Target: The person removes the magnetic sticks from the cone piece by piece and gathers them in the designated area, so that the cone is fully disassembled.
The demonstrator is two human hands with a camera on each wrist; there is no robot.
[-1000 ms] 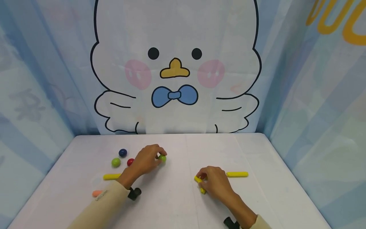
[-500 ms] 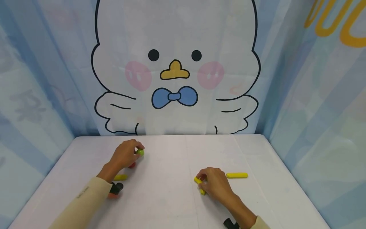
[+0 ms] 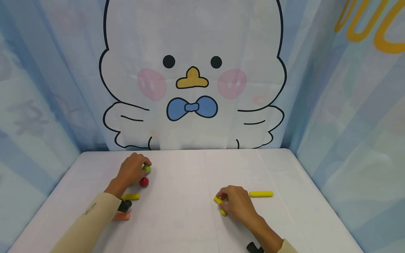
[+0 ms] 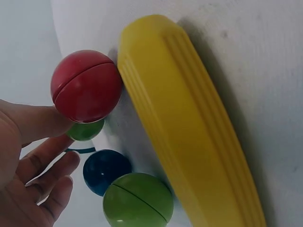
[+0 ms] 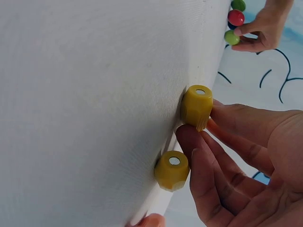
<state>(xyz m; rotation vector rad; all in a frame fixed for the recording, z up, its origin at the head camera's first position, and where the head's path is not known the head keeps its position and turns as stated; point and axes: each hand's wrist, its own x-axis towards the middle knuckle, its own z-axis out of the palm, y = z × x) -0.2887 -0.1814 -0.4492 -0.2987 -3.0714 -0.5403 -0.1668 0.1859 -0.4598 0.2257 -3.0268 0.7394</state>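
Observation:
My left hand (image 3: 131, 169) pinches a green ball (image 3: 146, 169) between thumb and fingers at the table's back left. Just in front of it rests a red ball (image 3: 143, 182). In the left wrist view a blue ball (image 4: 106, 171) and a second green ball (image 4: 138, 201) lie beyond a yellow ridged stick (image 4: 184, 118); the hand hides both balls from the head view. Right of centre, my right hand (image 3: 238, 204) grips one end region of another yellow stick (image 3: 220, 206), which lies slantwise on the table. A further yellow stick (image 3: 261, 194) lies just behind that hand.
An orange stick (image 3: 122, 216) lies partly under the left sleeve (image 3: 91, 221). At the right wrist view's bottom edge, a rounded orange end (image 5: 152, 220) shows. The white table (image 3: 180, 211) meets a printed curtain (image 3: 193, 130) at its back edge.
My left hand has carried the green ball leftward, from near the table's middle to just behind the red ball. The right hand keeps its grip on the yellow stick without visibly moving.

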